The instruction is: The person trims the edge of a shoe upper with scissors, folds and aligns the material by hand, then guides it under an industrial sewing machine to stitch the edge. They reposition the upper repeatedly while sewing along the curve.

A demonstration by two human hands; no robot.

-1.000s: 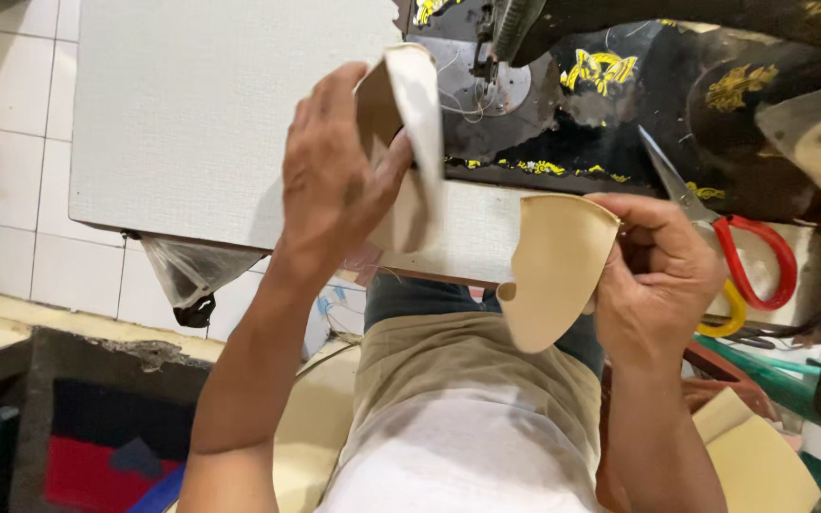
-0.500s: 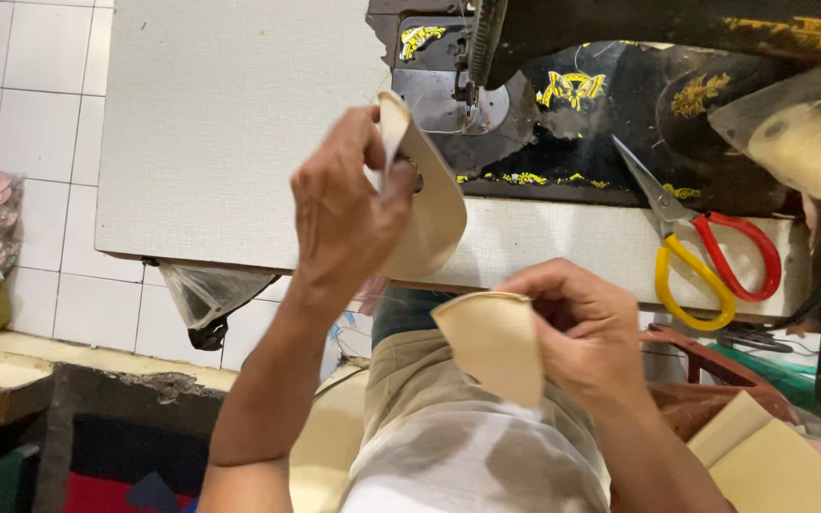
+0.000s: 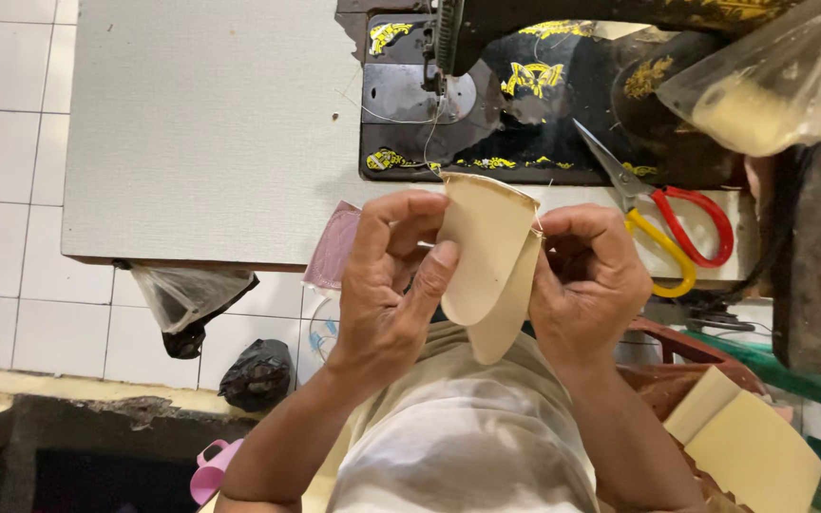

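Beige leather pieces (image 3: 488, 261) sit pinched between left hand (image 3: 393, 275) and right hand (image 3: 589, 280), edges aligned, before the sewing machine (image 3: 544, 85).

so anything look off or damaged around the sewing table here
Only the sewing machine: its black finish and yellow decoration look worn and chipped. Both hands, left hand and right hand, hold beige pieces neatly together; scissors lie flat.

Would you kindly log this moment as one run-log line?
left hand: pinching two stacked beige rounded cut pieces | right hand: gripping their right edge | red-and-yellow-handled scissors: on table
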